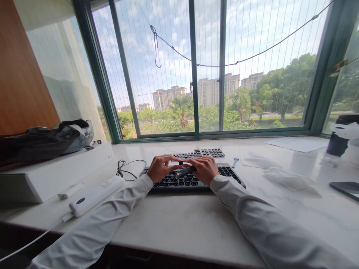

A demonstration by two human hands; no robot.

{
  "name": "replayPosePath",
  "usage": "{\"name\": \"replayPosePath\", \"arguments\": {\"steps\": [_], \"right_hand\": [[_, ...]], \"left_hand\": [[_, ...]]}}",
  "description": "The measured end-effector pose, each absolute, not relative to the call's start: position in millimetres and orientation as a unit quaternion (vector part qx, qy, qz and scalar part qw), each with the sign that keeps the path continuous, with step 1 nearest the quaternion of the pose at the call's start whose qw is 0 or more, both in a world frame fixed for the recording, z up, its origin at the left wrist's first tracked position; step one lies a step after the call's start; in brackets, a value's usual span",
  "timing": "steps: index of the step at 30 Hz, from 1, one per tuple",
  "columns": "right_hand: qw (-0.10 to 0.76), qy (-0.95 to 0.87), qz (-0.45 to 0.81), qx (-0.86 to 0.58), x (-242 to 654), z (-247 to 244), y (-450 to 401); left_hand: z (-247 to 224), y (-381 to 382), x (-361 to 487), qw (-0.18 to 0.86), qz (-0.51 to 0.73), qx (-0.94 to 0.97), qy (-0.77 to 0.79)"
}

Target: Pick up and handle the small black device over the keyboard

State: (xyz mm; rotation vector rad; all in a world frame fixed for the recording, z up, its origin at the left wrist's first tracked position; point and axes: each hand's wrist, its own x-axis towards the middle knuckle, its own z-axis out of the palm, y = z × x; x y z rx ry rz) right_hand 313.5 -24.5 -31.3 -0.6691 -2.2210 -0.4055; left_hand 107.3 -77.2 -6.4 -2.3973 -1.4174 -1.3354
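Note:
A black keyboard (193, 184) lies in front of me, its switch sockets bare where the keycaps are off. Over its upper middle, the fingertips of my left hand (161, 168) pinch a small black keycap (181, 163). My right hand (206, 169) is closed round a short dark stick-like tool (185, 172) that points left over the keys; its exact kind is unclear. The right index fingertip comes close to the keycap, and I cannot tell whether it touches. Behind the keyboard, loose black keycaps (209, 152) are laid out in rows.
A small blue tool (235, 162) lies right of the keyboard, near crumpled clear plastic bags (286, 177). A phone (346, 188) rests at the far right. On the left are a white power strip (97, 195), a black cable (123, 170) and a white box (53, 175) bearing a dark bag.

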Motion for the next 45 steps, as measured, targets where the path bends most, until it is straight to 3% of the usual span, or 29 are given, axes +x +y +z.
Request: {"name": "replayPosePath", "arguments": {"steps": [24,38,45], "right_hand": [[0.347,-0.889,-0.108,-0.279,314.8,-29.4,-25.4],[0.271,-0.905,-0.079,-0.319,322.0,-18.2,-29.7],[0.253,-0.907,-0.078,-0.328,323.1,-18.2,-28.4]], "left_hand": [[-4.1,-68.2,91.6,0.097,-0.415,-0.788,-0.444],[-2.3,-29.2,1.6,0.209,-0.337,-0.689,-0.607],[8.5,9.9,-14.7,0.184,-0.248,-0.687,-0.658]]}}
